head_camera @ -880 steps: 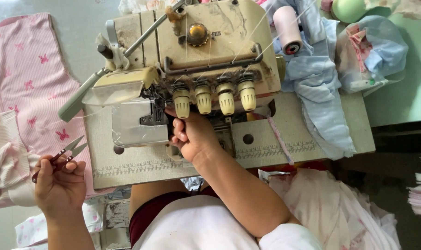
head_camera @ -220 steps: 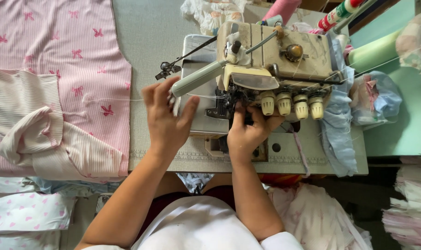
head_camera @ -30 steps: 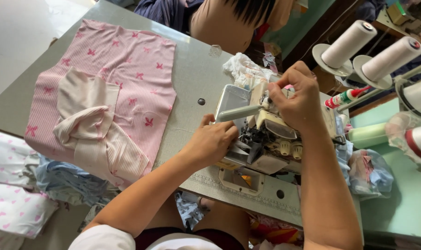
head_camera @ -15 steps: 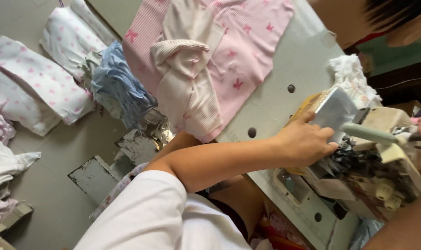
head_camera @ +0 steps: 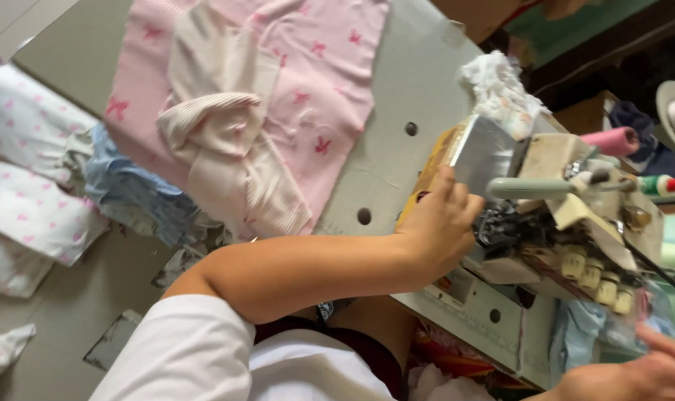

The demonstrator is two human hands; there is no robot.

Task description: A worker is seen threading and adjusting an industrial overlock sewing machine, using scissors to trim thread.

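Grey tabletop [head_camera: 397,96] fills most of our view, tilted, with the serger [head_camera: 545,223] standing at its 3 o'clock edge.

Our left hand [head_camera: 441,223] rests against the machine's near side, just under its flipped-open metal cover [head_camera: 486,152]. The fingers are curled and held together against the mechanism, the thumb up along the cover's edge; we cannot tell whether they pinch a thread. Our right hand [head_camera: 634,375] sits at 5 o'clock, half cut off by the frame, fingers stretched out and loosely spread, touching nothing that we can see.

We judge that the step in hand is work inside the opened machine, likely at the threading or looper area, since no cloth lies under the foot. Whatever follows calls for small, careful finger work in a tight gap full of metal parts, with the right hand coming in to help.

The serger looks cream and worn, yellowed in places. A pale green lever [head_camera: 545,188] sticks out toward 9 o'clock, and a row of cream tension knobs [head_camera: 594,275] runs along its front. Its pale base plate [head_camera: 486,312] shows round holes.

Outward, at 12 o'clock of the machine, lies a crumpled white scrap [head_camera: 497,82]. At 10 o'clock spreads pink printed cloth [head_camera: 330,67] with a cream ribbed piece [head_camera: 218,126] bunched on top. Beyond the table edge, at 9 o'clock, lie blue cloth [head_camera: 129,186] and white printed pieces [head_camera: 25,186]. Thread cones [head_camera: 612,141] stand at 2 o'clock.
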